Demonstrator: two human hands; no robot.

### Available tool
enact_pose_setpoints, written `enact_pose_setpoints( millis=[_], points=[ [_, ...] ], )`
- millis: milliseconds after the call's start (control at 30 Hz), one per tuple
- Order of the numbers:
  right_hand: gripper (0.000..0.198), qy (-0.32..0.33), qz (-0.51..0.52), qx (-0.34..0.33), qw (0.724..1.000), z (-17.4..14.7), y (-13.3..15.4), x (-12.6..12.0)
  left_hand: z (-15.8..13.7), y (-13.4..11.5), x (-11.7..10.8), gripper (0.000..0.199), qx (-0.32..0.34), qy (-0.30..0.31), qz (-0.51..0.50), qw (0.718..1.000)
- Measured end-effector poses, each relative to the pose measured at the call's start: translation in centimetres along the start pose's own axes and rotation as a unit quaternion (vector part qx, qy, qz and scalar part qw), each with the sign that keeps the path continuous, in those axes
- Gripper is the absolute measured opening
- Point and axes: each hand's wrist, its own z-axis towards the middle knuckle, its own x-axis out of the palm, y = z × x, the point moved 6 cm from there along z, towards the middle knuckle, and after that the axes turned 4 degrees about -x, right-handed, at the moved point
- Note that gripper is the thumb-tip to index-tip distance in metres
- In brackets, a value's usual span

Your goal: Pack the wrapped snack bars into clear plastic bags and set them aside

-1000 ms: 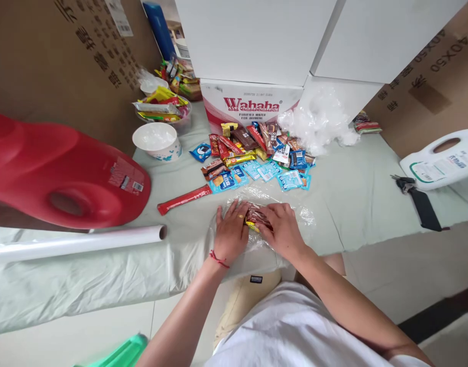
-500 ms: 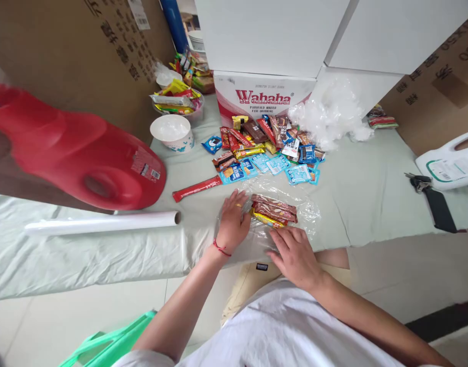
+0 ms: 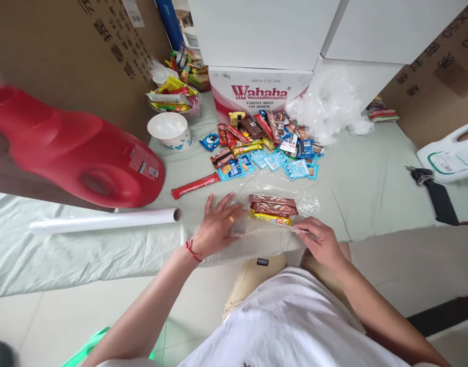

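Note:
Two brown-wrapped snack bars point(image 3: 273, 205) and a yellow-wrapped bar point(image 3: 270, 218) lie side by side on a sheet of clear plastic film point(image 3: 307, 200) near the table's front edge. My left hand point(image 3: 218, 227) rests on the film to the left of the bars, fingers spread and palm down. At the lower right corner of the bars, my right hand point(image 3: 321, 240) pinches the film's edge between thumb and fingers. Beyond the film lies a pile of wrapped snacks point(image 3: 257, 132) with light blue packets point(image 3: 276, 159) at its front and a long red stick packet point(image 3: 196, 185).
A white roll point(image 3: 104, 220) and a large red jug point(image 3: 84, 158) stand at left. Behind are a paper bowl point(image 3: 170, 131), a Wahaha carton point(image 3: 260, 84) and crumpled clear plastic point(image 3: 326, 109). Keys with a black strap point(image 3: 440, 203) and a white bottle point(image 3: 453, 155) are at right.
My left hand has slid left, away from the bars, and its fingers have spread. My right hand has moved right and now pinches the film. The bars are more exposed.

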Motion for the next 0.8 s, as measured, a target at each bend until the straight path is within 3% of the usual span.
enact_pose_setpoints(
  millis=[67, 333, 533, 633, 700, 733, 800],
  points=[
    [0.019, 0.006, 0.033, 0.031, 0.999, 0.6, -0.7, -0.7, 0.2, 0.8, 0.0, 0.023, -0.012, -0.013, -0.011, 1.000],
    [0.037, -0.024, 0.128, 0.179, 0.975, 3.2, -3.7, -2.1, 2.9, 3.4, -1.0, 0.030, -0.098, -0.078, -0.188, 0.974],
    [0.039, -0.046, -0.018, 0.221, 0.974, 3.9, -5.7, -2.2, 3.6, 5.2, -0.3, 0.029, -0.200, -0.184, -0.158, 0.949],
    [0.036, -0.032, -0.080, 0.220, 0.972, 3.7, -5.7, -2.1, 2.1, 4.8, -1.9, 0.014, -0.261, -0.293, -0.079, 0.916],
    [0.035, -0.023, -0.097, 0.217, 0.971, 3.8, -5.5, -2.1, 0.3, 2.7, -3.7, 0.013, -0.241, -0.405, -0.023, 0.882],
    [0.035, -0.018, -0.103, 0.214, 0.971, 3.9, -5.3, -2.1, -0.6, 1.1, -4.4, 0.016, -0.200, -0.452, -0.005, 0.869],
    [0.036, -0.009, -0.111, 0.206, 0.972, 4.1, -5.1, -2.0, -1.5, -3.0, -4.8, 0.025, -0.066, -0.477, -0.007, 0.877]
  ],
)
